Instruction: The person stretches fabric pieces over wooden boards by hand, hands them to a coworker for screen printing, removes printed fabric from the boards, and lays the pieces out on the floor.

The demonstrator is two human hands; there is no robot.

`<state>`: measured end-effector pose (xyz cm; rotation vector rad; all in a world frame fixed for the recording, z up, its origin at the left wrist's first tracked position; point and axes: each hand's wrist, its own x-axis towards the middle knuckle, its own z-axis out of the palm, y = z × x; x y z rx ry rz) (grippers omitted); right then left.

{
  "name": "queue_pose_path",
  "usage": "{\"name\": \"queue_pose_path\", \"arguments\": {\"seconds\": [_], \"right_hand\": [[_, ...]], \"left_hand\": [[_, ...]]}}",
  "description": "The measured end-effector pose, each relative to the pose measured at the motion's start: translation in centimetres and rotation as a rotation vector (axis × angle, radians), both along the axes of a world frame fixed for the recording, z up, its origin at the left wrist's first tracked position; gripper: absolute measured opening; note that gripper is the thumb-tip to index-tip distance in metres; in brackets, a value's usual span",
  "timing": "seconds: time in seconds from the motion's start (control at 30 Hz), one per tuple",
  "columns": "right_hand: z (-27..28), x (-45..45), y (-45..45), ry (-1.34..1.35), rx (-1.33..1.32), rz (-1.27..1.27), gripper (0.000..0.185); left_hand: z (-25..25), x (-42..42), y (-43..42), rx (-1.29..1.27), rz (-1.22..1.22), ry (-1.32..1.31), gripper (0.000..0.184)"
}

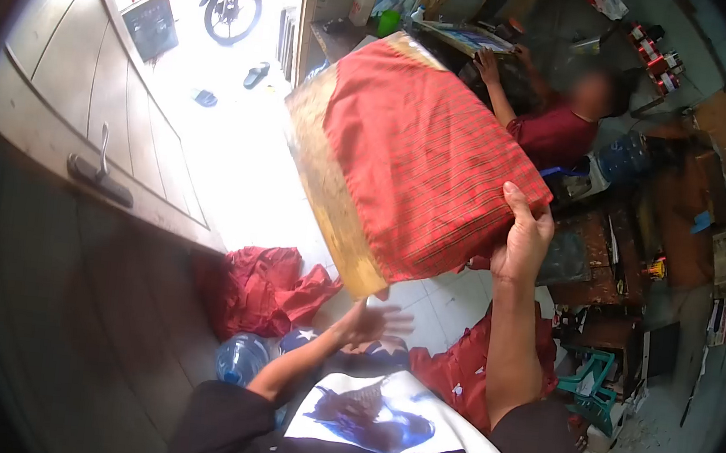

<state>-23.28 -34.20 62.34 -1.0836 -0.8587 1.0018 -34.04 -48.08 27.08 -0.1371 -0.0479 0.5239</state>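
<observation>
A red cloth (423,145) with dark stripes lies over a worn wooden board (332,189), which is held up and tilted in front of me. Bare yellowish wood shows along the left side and at the top corner. My right hand (524,238) grips the cloth-covered right corner, thumb on top and the other fingers hidden beneath. Just below the board's lower corner, my left hand (374,322) is open with its fingers spread, slightly blurred. I cannot tell whether it touches the board.
Red fabric (274,292) lies heaped at left, with more red cloth (472,368) by my lap. A water bottle (241,359) stands beside me. A wooden door (104,97) is at left. Another person (560,128) works at a board at upper right. A green stool (588,388) is at right.
</observation>
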Motion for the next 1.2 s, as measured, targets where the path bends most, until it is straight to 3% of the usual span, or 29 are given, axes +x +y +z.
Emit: {"name": "queue_pose_path", "arguments": {"seconds": [0.07, 0.17, 0.3, 0.33, 0.37, 0.4, 0.43, 0.5, 0.53, 0.57, 0.67, 0.73, 0.8, 0.83, 0.87, 0.9, 0.93, 0.97, 1.0, 1.03, 1.07, 1.13, 1.17, 1.2], "right_hand": [[1.9, -1.8, 0.5, 0.046, 0.035, -0.075, 0.033], [2.8, -0.5, 1.0, 0.110, 0.033, -0.233, 0.039], [-0.3, 6.7, 2.5, 0.198, 0.031, -0.220, 0.043], [-0.8, 7.6, 3.0, 0.195, 0.023, -0.247, 0.045], [-1.5, 8.3, 3.9, 0.197, 0.016, -0.277, 0.047], [-2.5, 9.2, 4.5, 0.215, 0.015, -0.289, 0.047], [-3.9, 10.0, 5.6, 0.168, -0.030, -0.362, 0.049], [-6.9, 11.6, 8.7, 0.169, -0.094, -0.425, 0.053], [-7.9, 11.7, 10.0, 0.183, -0.114, -0.443, 0.054], [-8.7, 11.9, 11.7, 0.199, -0.124, -0.463, 0.054], [-12.8, 13.3, 14.9, 0.266, -0.124, -0.472, 0.056], [-14.1, 13.8, 17.3, 0.325, -0.123, -0.465, 0.059], [-16.0, 13.9, 19.3, 0.337, -0.129, -0.508, 0.059], [-16.8, 13.9, 21.1, 0.332, -0.151, -0.536, 0.060], [-17.3, 13.8, 22.3, 0.336, -0.154, -0.547, 0.060], [-17.7, 13.2, 23.5, 0.342, -0.167, -0.612, 0.059], [-18.2, 12.6, 25.3, 0.345, -0.184, -0.676, 0.059], [-18.5, 12.2, 26.2, 0.351, -0.182, -0.690, 0.059], [-18.8, 12.0, 27.3, 0.374, -0.195, -0.679, 0.058], [-19.4, 11.3, 29.4, 0.401, -0.215, -0.674, 0.056], [-18.5, 10.4, 31.1, 0.404, -0.246, -0.704, 0.054], [-22.5, 10.4, 35.9, 0.449, -0.149, -0.709, 0.054], [-24.4, 10.3, 36.6, 0.483, -0.071, -0.706, 0.054], [-25.4, 9.6, 36.7, 0.484, -0.083, -0.726, 0.054]], "left_hand": [[5.0, 0.3, 6.7, -0.319, 0.232, 0.159, 0.086], [6.2, -0.1, 18.5, -0.368, 0.654, 0.222, 0.077], [4.9, -4.1, 34.0, -0.275, 1.197, 0.159, 0.064], [4.1, -5.1, 37.4, -0.197, 1.266, 0.072, 0.061], [1.7, -6.6, 40.3, 0.017, 1.145, -0.218, 0.043], [2.8, -8.0, 41.7, 0.138, 1.165, -0.133, 0.040], [-7.2, -9.8, 47.0, 0.071, 1.366, 0.080, 0.035], [6.0, -12.3, 44.7, 0.117, 1.557, 0.485, 0.028], [9.3, -13.1, 44.3, 0.073, 1.595, 0.526, 0.035], [10.5, -14.4, 44.9, 0.208, 1.584, 0.740, 0.037], [12.1, -17.8, 45.2, 1.246, 1.227, 1.850, 0.041], [14.8, -17.6, 48.1, 1.218, 0.982, 1.503, 0.044], [11.8, -20.4, 51.9, 1.228, 0.439, 1.366, 0.037], [14.3, -20.5, 54.0, 1.178, 0.177, 1.293, 0.035], [16.5, -19.8, 55.5, 1.369, 0.014, 1.458, 0.032], [22.6, -17.5, 56.0, 1.559, -0.161, 1.613, 0.030], [19.4, -18.7, 59.6, 1.567, -0.358, 1.806, 0.032], [19.7, -18.5, 61.8, 1.512, -0.413, 1.880, 0.029], [14.7, -19.8, 66.8, 2.168, -0.667, 1.727, 0.028], [9.4, -21.3, 72.7, 2.809, -0.935, 1.376, 0.030], [10.8, -20.3, 74.5, 2.833, -0.926, 1.369, 0.030], [14.9, -17.0, 77.1, 1.891, -0.556, 2.121, 0.022], [15.3, -15.7, 78.5, 1.857, -0.303, 2.244, 0.021], [15.0, -15.4, 79.4, 1.889, -0.256, 2.317, 0.019]]}}
